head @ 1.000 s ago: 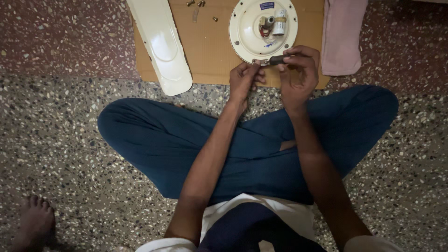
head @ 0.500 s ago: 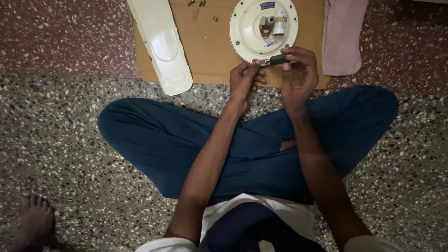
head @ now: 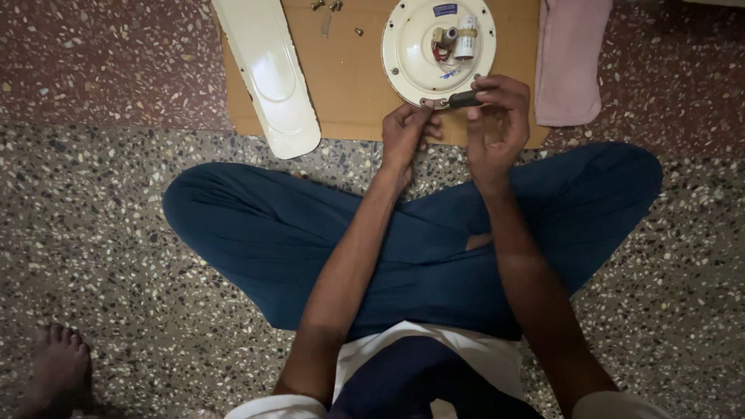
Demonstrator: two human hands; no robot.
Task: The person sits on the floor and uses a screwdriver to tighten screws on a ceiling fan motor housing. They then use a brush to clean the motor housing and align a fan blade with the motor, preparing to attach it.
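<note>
Little moved since earlier: right hand (head: 497, 116) still pinches dark tool handle (head: 464, 98), long axis left-right, tip toward round motor housing (head: 411, 58); left hand (head: 407, 132) fingers closed at rim

Home: terrazzo floor (head: 116, 233), barefoot sitter

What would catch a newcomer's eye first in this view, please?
Probably the round cream motor housing at the top, on a sheet of brown cardboard, with small wired parts at its centre. The left hand and the right hand meet at its near rim; the right hand holds a dark tool handle. A long cream fan blade lies to the left and a pink cloth to the right.
</note>
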